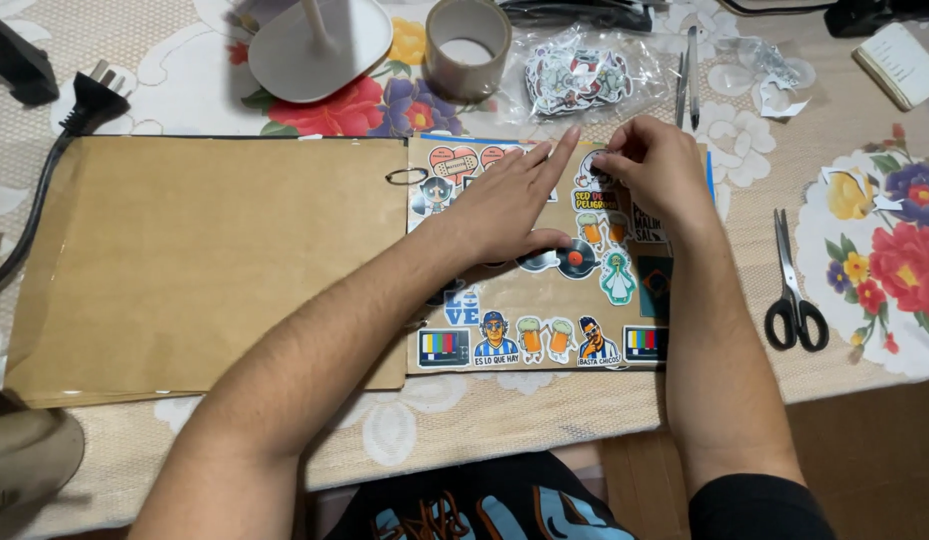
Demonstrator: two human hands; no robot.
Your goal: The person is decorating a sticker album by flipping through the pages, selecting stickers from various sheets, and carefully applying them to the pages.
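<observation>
1. Left hand: fingers spread, pressed flat on the sticker page of the open brown album.
2. Right hand: fingertips pinched on a small sticker at the page's upper edge.
3. Beyond the page: tape roll, bagged stickers.
4. Right of the page: black scissors.

Both forearms are bare down to the left hand and right hand, a black sleeve edge shows at the right elbow, and dark clothing with blue-and-orange print covers the lap.
</observation>
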